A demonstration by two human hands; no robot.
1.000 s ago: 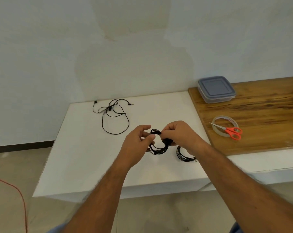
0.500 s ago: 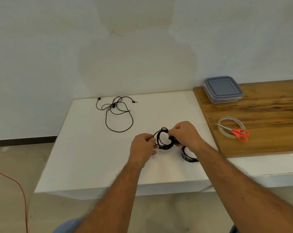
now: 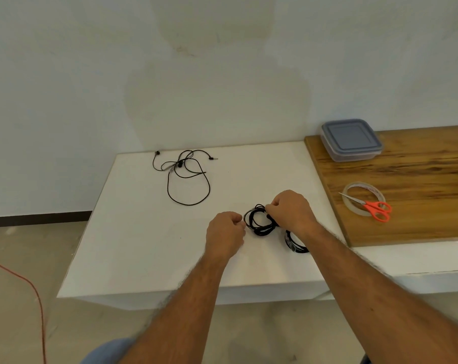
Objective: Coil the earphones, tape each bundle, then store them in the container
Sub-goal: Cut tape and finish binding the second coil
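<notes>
Between my two hands sits a coiled black earphone bundle (image 3: pixel 258 224), held just above the white table (image 3: pixel 143 232). My left hand (image 3: pixel 224 233) pinches its left side with curled fingers. My right hand (image 3: pixel 292 210) grips its right and top side. A second coiled bundle (image 3: pixel 294 243), wrapped with tape, lies on the table under my right wrist. A loose, uncoiled black earphone (image 3: pixel 187 174) lies at the table's far left. The clear tape roll (image 3: pixel 364 197) and orange-handled scissors (image 3: pixel 375 208) rest on the wooden board (image 3: pixel 419 179). The lidded container (image 3: pixel 351 139) stands at the board's far corner.
The wall runs right behind the table. The table's front edge is close under my forearms. An orange cable (image 3: pixel 30 285) trails over the floor at the left.
Both hands have lowered a little with the coil, and the left hand's fingers have closed tighter on its left side. The view has shifted slightly left.
</notes>
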